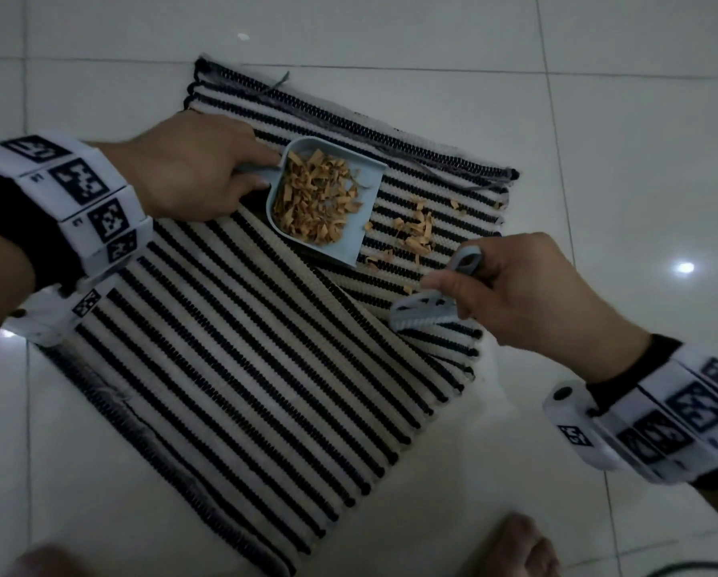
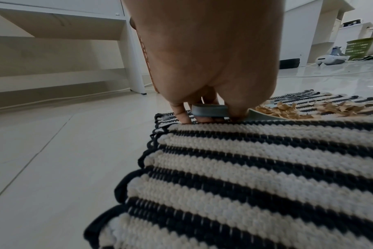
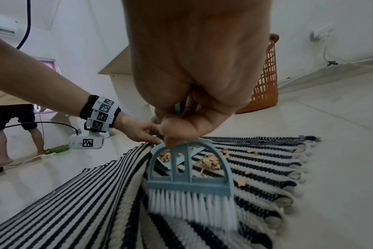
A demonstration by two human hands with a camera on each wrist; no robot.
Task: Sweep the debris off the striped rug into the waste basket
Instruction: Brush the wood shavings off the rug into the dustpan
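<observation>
A black-and-white striped rug lies on the tiled floor. My left hand grips the handle of a small blue dustpan that rests on the rug's far part, filled with tan debris scraps. More loose scraps lie on the rug just right of the pan's mouth. My right hand holds a blue hand brush by its handle, white bristles down on the rug near its right edge. An orange waste basket stands on the floor beyond the rug.
A white desk leg and wall stand behind the rug. A green crate and a white appliance sit far off to the right. Another person's legs and cables are at the left. My bare foot is near the rug's front edge.
</observation>
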